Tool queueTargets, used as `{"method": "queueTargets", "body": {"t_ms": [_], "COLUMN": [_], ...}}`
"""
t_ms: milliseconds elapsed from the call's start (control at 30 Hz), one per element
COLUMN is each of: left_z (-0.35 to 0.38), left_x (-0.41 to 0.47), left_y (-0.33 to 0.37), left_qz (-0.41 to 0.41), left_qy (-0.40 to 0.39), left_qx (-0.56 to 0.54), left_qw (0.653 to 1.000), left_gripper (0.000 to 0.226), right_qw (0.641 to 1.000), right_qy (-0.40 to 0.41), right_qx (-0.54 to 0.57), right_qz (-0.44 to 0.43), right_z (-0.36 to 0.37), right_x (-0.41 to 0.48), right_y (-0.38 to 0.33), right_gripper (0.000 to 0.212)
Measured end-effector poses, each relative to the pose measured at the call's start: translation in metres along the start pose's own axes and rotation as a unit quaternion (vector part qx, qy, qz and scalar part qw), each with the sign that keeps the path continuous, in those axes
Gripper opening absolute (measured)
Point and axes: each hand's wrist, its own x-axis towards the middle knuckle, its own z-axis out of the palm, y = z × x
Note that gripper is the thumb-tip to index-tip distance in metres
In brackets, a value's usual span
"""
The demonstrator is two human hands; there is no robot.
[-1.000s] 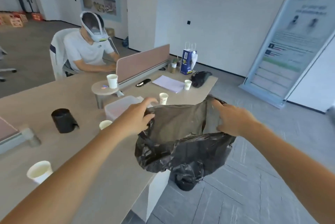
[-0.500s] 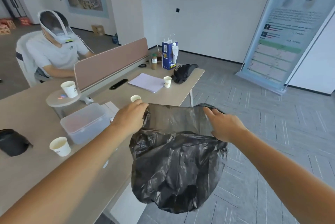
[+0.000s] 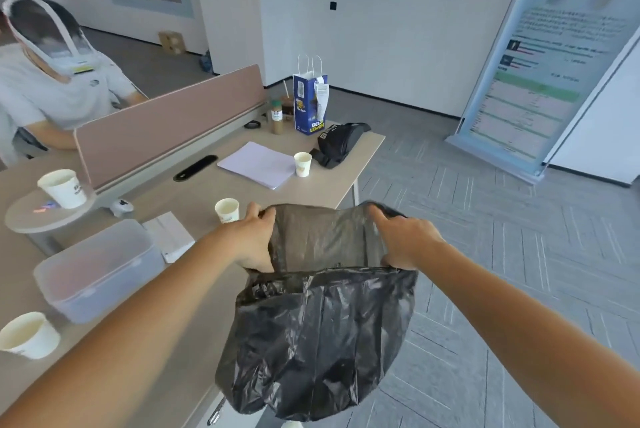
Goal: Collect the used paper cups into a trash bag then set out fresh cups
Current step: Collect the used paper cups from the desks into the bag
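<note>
A black trash bag [image 3: 311,341] hangs in front of me past the desk's near edge, its mouth stretched wide. My left hand [image 3: 251,240] grips the left rim and my right hand [image 3: 405,240] grips the right rim. Several white paper cups stand on the desk: one [image 3: 227,210] just beyond my left hand, one [image 3: 303,164] beside the papers, one [image 3: 62,188] on a small round stand, one [image 3: 27,334] at the near left.
The beige desk [image 3: 332,178] carries a translucent plastic box [image 3: 97,268], a stack of papers [image 3: 258,164], a black pouch [image 3: 341,142], a blue paper bag [image 3: 310,104] and a pink divider [image 3: 169,123]. A person in a headset [image 3: 52,71] sits behind it. A banner [image 3: 554,57] stands at the right.
I have moved forward along the desk and the view has swung right. Both hands have spread the bag's mouth wider, and the bag now hangs lower.
</note>
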Motion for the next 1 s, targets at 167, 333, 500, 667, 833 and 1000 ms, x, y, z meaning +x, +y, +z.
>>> {"method": "queueTargets", "body": {"t_ms": [167,333,500,667,833,1000], "left_z": [-0.010,-0.020,-0.021,-0.019,-0.018,-0.036], "left_x": [0.069,0.116,0.145,0.178,0.207,0.222], "left_y": [-0.018,-0.035,-0.042,-0.045,-0.056,-0.036], "left_qz": [0.056,0.098,0.090,0.089,0.100,-0.043], "left_qy": [-0.110,-0.158,-0.120,-0.052,0.155,0.253], "left_qx": [-0.055,-0.139,-0.159,-0.131,-0.180,-0.080], "left_qw": [0.991,0.973,0.976,0.986,0.966,0.963], "left_gripper": [0.094,0.081,0.085,0.047,0.049,0.033], "right_qw": [0.994,0.983,0.974,0.957,0.933,0.914], "right_qy": [-0.101,-0.168,-0.167,-0.169,-0.215,-0.203], "right_qx": [-0.032,0.023,0.084,0.107,0.114,0.165], "right_qz": [-0.037,-0.070,-0.131,-0.210,-0.264,-0.310], "right_z": [-0.014,-0.015,0.000,0.011,0.019,0.033], "right_x": [0.066,0.122,0.169,0.219,0.278,0.330], "right_y": [0.020,0.032,0.034,0.025,0.029,0.040], "right_gripper": [0.038,0.046,0.088,0.092,0.042,0.053]}}
